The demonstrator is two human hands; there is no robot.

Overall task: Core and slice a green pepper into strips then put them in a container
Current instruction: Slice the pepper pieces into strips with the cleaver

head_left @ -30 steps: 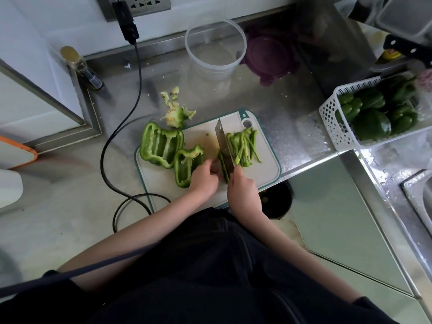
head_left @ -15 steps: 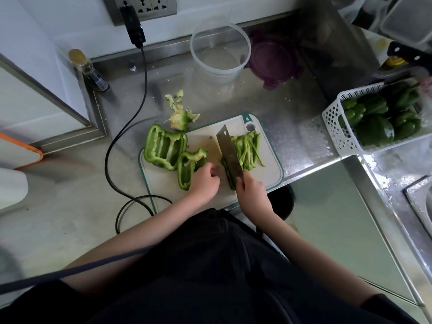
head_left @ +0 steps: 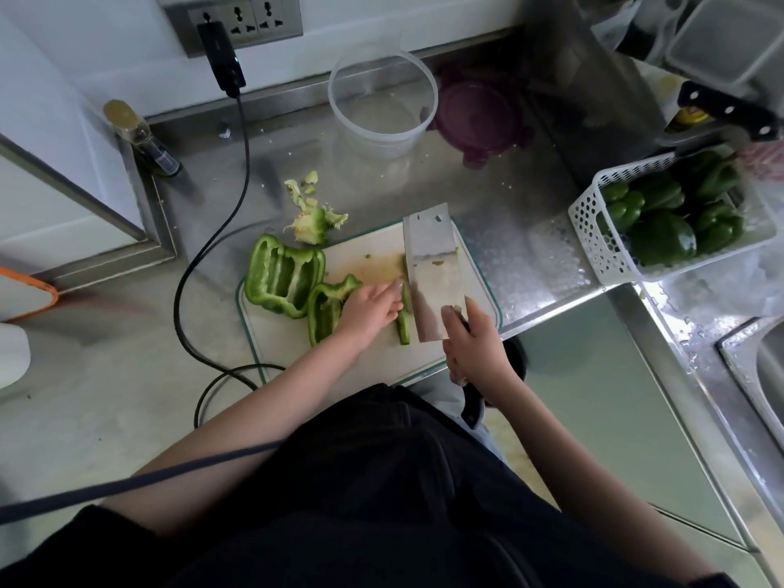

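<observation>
White rectangular cutting board with green rim taken as landmark; it lies on the steel counter, all places given from it.

Off its right, well apart: white perforated plastic basket of whole green peppers.
Behind it: clear round plastic container, nothing visible inside; a purple lid just beside that.
On its right half: broad steel cleaver, blade tilted flat-side up, hiding whatever lies beneath.
On its left edge: large opened green pepper piece; a smaller piece next to it.
Off its far left corner: pale seeded core, on the counter.
At its centre: narrow green pepper strip, just left of the blade.

Left hand: fingers extended, tips pressing near the strip and smaller piece, no closed grasp.
Right hand: fingers wrapped on the cleaver handle, thumb against the blade.

Judgement: coring done, slicing under way; two pieces remain uncut. Next calls for moving strips clear and feeding the smaller piece under the blade, fingertips kept back.

No brand or writing legible anywhere.
</observation>
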